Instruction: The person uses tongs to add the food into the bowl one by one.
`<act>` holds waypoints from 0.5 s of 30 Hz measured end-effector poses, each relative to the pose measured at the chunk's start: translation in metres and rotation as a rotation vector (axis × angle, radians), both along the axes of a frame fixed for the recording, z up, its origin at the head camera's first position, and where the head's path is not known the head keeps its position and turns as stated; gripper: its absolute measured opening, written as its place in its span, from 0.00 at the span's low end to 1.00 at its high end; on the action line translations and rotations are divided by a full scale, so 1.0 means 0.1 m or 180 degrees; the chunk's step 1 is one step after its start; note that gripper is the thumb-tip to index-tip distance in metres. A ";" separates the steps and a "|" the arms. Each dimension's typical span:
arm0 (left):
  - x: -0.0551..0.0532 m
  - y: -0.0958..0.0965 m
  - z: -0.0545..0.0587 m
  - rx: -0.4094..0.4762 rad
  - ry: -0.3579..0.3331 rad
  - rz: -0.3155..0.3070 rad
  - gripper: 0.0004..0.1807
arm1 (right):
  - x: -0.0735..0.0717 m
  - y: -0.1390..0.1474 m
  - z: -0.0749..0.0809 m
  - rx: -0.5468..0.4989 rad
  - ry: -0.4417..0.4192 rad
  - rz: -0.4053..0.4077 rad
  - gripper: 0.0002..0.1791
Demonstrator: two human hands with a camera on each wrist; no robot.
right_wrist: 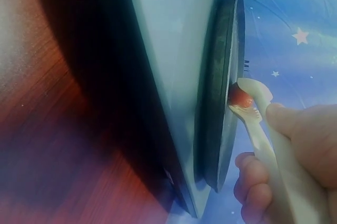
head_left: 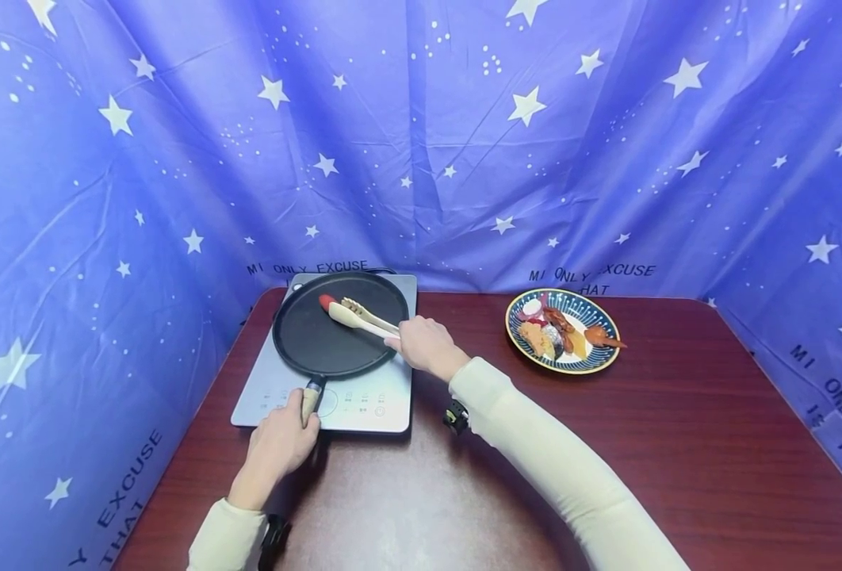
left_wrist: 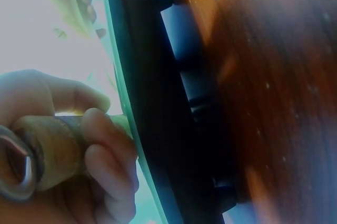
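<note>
My left hand (head_left: pixel 283 438) grips the wooden-looking handle (head_left: pixel 310 402) of a flat black frying pan (head_left: pixel 321 345). In the left wrist view, its fingers curl round the handle, whose end has a metal ring (left_wrist: pixel 26 163). Cream-coloured tongs (head_left: pixel 373 324) are in my right hand (head_left: pixel 426 346), reaching over the pan from the right. A small red piece of food (right_wrist: pixel 241 98) sits between the tong tips in the right wrist view. Its exact kind cannot be told. Whether it touches the pan is unclear.
Beneath the pan is a silver induction cooker (head_left: pixel 250 406) with touch controls along its front. To the right, a blue patterned plate (head_left: pixel 515 349) bears several foods, including a brown drumstick-shaped piece (head_left: pixel 599 337). A blue star-print curtain (head_left: pixel 464 198) encloses the dark red table (head_left: pixel 685 412).
</note>
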State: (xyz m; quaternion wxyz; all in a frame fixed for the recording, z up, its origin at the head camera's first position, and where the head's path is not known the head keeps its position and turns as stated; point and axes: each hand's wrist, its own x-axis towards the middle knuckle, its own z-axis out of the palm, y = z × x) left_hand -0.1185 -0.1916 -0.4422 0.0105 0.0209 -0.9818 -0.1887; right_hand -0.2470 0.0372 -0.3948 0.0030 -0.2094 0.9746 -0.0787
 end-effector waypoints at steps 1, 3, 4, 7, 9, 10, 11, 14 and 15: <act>0.00 0.00 0.00 0.0001 -0.0003 0.0000 0.22 | 0.00 -0.01 0.00 -0.0001 -0.0010 -0.0002 0.22; 0.00 0.00 0.00 0.0011 -0.0006 0.0000 0.22 | -0.01 -0.02 0.01 0.0002 -0.0020 -0.0011 0.22; 0.00 0.01 0.00 0.0014 -0.0009 0.0001 0.23 | -0.02 -0.03 0.01 0.0010 -0.0020 -0.0015 0.22; 0.00 0.01 0.00 0.0019 -0.0018 -0.0004 0.23 | -0.03 -0.05 0.00 0.0025 -0.0027 -0.0043 0.22; 0.00 0.00 -0.01 0.0021 -0.0013 -0.0008 0.23 | -0.04 -0.06 0.01 0.0023 -0.0037 -0.0064 0.22; 0.00 0.00 -0.01 0.0022 -0.0007 -0.0008 0.23 | -0.04 -0.07 0.01 0.0021 -0.0042 -0.0075 0.22; 0.00 0.00 -0.01 0.0023 0.0000 -0.0008 0.23 | -0.04 -0.08 0.01 0.0016 -0.0046 -0.0085 0.22; 0.00 0.00 -0.01 0.0022 0.0018 -0.0008 0.23 | -0.05 -0.10 0.02 0.0017 -0.0071 -0.0112 0.22; 0.00 0.00 -0.01 0.0017 0.0019 -0.0007 0.23 | -0.05 -0.10 0.02 0.0019 -0.0081 -0.0122 0.22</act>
